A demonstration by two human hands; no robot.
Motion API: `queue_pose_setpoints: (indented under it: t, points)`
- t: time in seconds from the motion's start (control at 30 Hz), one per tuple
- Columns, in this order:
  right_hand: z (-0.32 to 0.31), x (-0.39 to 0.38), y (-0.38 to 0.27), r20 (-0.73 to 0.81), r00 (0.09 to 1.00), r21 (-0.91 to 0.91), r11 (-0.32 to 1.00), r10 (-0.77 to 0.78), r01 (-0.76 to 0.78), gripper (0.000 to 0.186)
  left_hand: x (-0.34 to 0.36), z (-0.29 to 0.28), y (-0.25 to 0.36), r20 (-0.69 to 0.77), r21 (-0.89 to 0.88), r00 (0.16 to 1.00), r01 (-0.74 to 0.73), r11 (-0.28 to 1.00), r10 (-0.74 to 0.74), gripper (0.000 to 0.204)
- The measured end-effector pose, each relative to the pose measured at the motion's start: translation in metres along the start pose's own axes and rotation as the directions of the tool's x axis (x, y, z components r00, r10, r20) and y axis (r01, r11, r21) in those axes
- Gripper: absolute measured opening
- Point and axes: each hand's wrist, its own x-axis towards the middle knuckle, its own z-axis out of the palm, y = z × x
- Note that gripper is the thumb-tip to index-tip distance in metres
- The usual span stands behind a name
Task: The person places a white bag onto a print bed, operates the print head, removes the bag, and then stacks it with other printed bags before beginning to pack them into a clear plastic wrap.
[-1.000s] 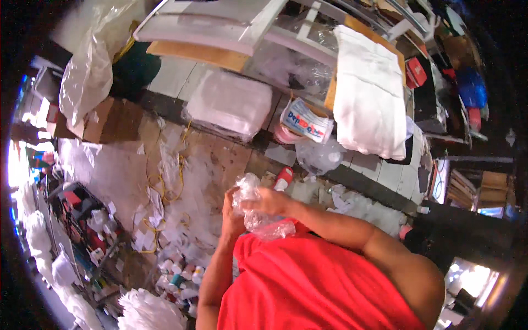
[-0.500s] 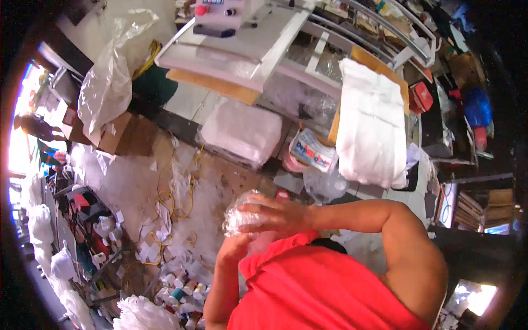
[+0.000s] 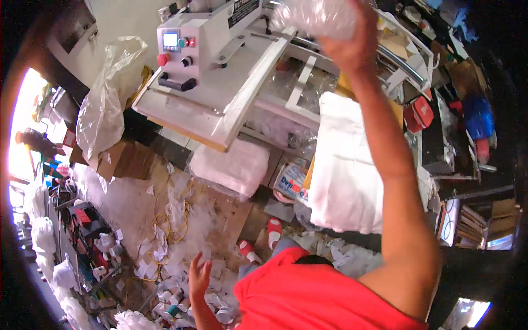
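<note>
My right arm reaches far forward, and my right hand (image 3: 356, 47) grips a crumpled bundle of clear plastic (image 3: 314, 16) at the top edge of the view. The bundle hangs above the back of a white press machine (image 3: 190, 113), which has a control box with buttons. Beneath my right forearm lies a stack of white cloth (image 3: 342, 170), partly covered by the arm. Low on the left, my left hand (image 3: 199, 275) is held over the littered floor with nothing in it, its fingers apart.
A plastic-wrapped white pack (image 3: 231, 168) sits below the press. Left of it stand a cardboard box (image 3: 129, 159) and a large clear bag (image 3: 104, 102). Yellow cord (image 3: 179, 223), paper scraps and several ink bottles or jars litter the floor. A red container (image 3: 418, 114) lies at the right.
Both hands were together on the plastic bundle at my chest. My right hand has carried it forward and up, while my left hand has let go and dropped lower left.
</note>
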Motion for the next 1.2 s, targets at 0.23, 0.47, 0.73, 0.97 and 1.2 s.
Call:
queue_pose_setpoints:
  t: [0.23,0.47,0.73,0.97,1.2]
  points:
    - [0.073,-0.277,0.123,0.625,0.048,-0.569,0.497,0.779,-0.655,0.099,-0.075,-0.017,-0.119,-0.226,-0.368,0.896,0.286,0.885,-0.383,0.042]
    - [0.095,-0.277,0.165,0.761,-0.063,-0.607,0.675,0.646,-0.419,0.075,-0.15,-0.007,-0.11,-0.339,-0.031,0.789,0.536,0.844,-0.513,0.038]
    - [0.174,-0.345,0.231,0.814,-0.338,-0.509,0.86,0.473,-0.023,0.036,-0.177,0.03,-0.15,-0.25,-0.009,0.756,0.623,0.782,-0.605,0.038]
    - [0.208,-0.341,0.179,0.854,-0.271,-0.494,0.531,0.444,-0.688,0.046,-0.226,0.055,-0.156,-0.228,-0.028,0.659,0.732,0.681,-0.717,0.038]
    - [0.186,-0.283,0.185,0.805,0.221,-0.591,0.777,0.551,0.215,0.087,-0.208,0.051,-0.16,-0.154,0.043,0.672,0.736,0.675,-0.724,0.038]
